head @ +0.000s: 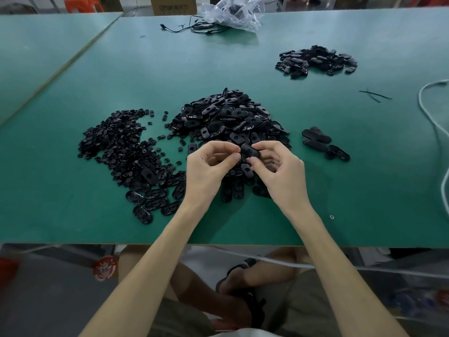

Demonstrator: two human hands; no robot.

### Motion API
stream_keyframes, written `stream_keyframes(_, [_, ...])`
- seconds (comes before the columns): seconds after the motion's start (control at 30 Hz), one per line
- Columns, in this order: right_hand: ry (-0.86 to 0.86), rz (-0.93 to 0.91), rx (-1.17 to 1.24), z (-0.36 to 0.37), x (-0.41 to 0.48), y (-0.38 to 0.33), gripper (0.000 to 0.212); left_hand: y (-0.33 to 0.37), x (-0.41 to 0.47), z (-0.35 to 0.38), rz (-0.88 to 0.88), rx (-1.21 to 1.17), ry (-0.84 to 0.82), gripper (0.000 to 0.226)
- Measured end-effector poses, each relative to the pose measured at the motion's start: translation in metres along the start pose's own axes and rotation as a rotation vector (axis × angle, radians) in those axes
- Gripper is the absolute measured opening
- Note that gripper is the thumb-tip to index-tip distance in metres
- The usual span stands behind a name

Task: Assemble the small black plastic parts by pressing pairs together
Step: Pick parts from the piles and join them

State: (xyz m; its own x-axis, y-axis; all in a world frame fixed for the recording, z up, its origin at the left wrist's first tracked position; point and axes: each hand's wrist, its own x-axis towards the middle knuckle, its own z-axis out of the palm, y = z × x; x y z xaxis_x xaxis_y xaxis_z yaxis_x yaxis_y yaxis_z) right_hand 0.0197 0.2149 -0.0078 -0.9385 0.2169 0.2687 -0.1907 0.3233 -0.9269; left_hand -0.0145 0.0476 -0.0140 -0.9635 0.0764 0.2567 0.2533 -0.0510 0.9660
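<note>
Item: oval black part (250, 152), one, held above the near edge of the heap. Left hand (211, 166) pinches its left end between thumb and forefinger; right hand (279, 171) pinches its right end likewise.

Directly beyond and beneath the grip: main heap of oval parts (230, 117).
Left of the grip: heap of small round parts (116, 142).
Right, near: small cluster of oval parts (323, 144).
Far right, beyond: further heap (315, 60).
Support: green table (73, 215).
Far edge: clear plastic bag (233, 13).
Right edge: white cable (435, 127).
</note>
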Motion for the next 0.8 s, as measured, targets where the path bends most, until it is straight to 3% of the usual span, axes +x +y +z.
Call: stream_keyframes(0.8, [-0.037,-0.059,-0.094,0.0015,-0.0005,0.0019,0.025,-0.0014,0.0004,0.0023,0.007,0.158,-0.004,0.01])
